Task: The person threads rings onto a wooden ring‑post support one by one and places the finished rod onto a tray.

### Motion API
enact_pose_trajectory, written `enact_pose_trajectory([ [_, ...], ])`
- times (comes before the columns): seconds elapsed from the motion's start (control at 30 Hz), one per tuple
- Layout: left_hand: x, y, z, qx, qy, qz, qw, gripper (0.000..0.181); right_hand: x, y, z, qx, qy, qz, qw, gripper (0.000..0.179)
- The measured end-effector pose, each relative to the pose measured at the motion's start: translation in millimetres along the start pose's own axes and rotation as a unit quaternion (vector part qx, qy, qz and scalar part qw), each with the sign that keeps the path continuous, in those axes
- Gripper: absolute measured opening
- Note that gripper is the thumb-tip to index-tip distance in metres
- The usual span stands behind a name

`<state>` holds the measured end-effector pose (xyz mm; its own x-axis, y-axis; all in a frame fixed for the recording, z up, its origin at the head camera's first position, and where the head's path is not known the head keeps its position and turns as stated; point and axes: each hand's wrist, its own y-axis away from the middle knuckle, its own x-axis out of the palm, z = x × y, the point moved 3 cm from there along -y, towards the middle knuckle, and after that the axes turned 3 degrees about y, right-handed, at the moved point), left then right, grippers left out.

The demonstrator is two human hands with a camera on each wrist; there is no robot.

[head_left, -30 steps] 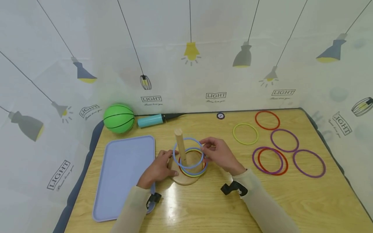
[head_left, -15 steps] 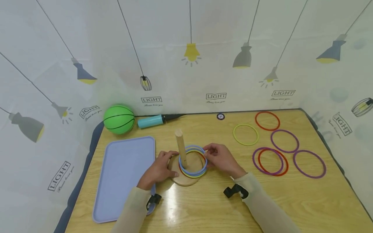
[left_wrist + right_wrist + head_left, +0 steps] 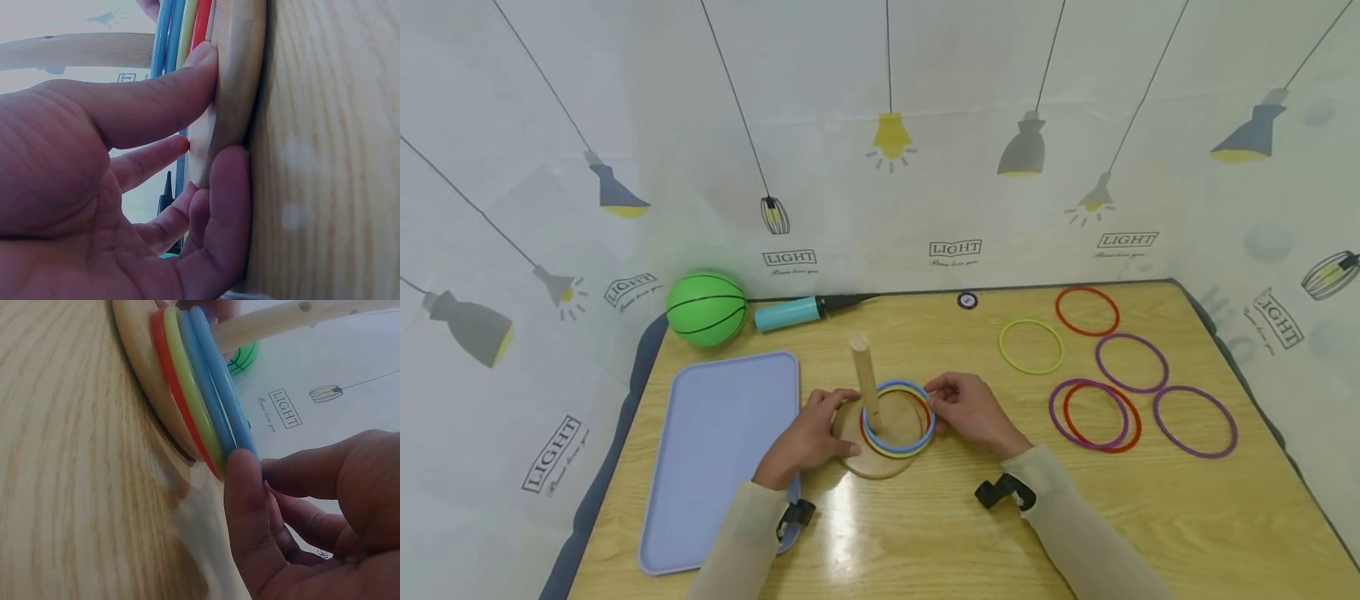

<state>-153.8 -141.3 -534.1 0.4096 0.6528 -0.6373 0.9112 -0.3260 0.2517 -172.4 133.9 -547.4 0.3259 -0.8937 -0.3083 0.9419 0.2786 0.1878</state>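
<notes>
A round wooden base (image 3: 876, 469) with an upright peg (image 3: 865, 375) stands mid-table. Stacked around the peg lie a red ring (image 3: 177, 394), a yellow ring (image 3: 189, 384) and two blue rings, as the right wrist view shows. My right hand (image 3: 973, 410) pinches the right edge of the top blue ring (image 3: 220, 372) between thumb and finger. At the base's left side, my left hand (image 3: 808, 431) grips its rim, thumb on top and fingers curled at the edge.
A lavender tray (image 3: 722, 458) lies left. Behind it are a green ball (image 3: 706, 308) and a blue hand pump (image 3: 788, 313). Several loose rings lie right, including a yellow ring (image 3: 1001, 346) and a red ring (image 3: 1117, 312). A small dark disc (image 3: 967, 300) sits at the back.
The top blue ring has come down from a tilted position around the peg onto the other rings. My right hand has lowered slightly with it. The left hand stays at the base.
</notes>
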Motion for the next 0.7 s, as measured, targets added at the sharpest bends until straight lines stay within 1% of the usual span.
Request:
enact_pose_trajectory([
  [0.2,0.9,-1.0,0.1,-0.001,0.0,0.0,1.0,0.076,-3,0.0,-2,-0.009,0.007,-0.002,0.9999,0.022],
  [0.3,2.0,-1.2,-0.1,0.001,0.001,0.0,1.0,0.075,-7,0.8,-3,-0.02,0.025,-0.008,0.9994,0.023],
  [0.4,3.9,-1.1,1.3,0.0,0.001,0.001,1.0,0.075,-13,1.4,-3,-0.028,0.048,-0.02,0.9983,0.025],
  [0.47,4.3,-0.8,1.8,0.0,0.0,0.0,1.0,0.075,-17,1.3,-2,-0.025,0.062,-0.029,0.9973,0.025],
  [0.57,3.5,-0.7,1.7,0.0,-0.001,-0.001,1.0,0.075,-24,0.8,-1,-0.016,0.074,-0.04,0.9963,0.026],
  [0.7,1.5,-1.5,0.8,0.003,-0.003,-0.001,1.0,0.075,-35,0.2,-2,-0.023,0.088,-0.05,0.9946,0.027],
])
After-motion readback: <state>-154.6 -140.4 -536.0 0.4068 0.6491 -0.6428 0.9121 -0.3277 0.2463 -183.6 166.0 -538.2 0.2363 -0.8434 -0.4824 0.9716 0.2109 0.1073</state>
